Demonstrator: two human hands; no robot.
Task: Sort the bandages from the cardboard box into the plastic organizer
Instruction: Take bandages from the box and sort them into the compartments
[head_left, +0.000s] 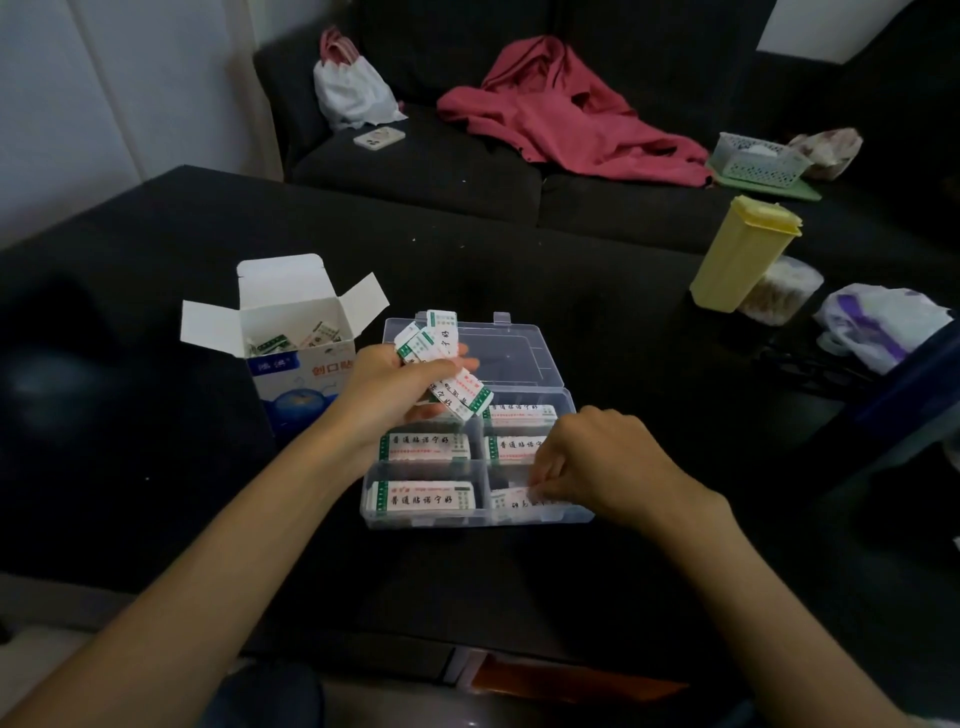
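Wrapped bandages (427, 449) lie stacked in the clear plastic organizer (470, 519) mid-table; more remain in the cardboard box (291, 358) beside its left edge. The right hand (597, 462) pinches one into the near-right compartment. The left hand (395, 389) clutches a loose fan (431, 343) above the far compartments; a slack grip could spill it across them.

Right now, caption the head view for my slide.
Left hand holds a bunch of bandages while right hand places one in the plastic organizer.
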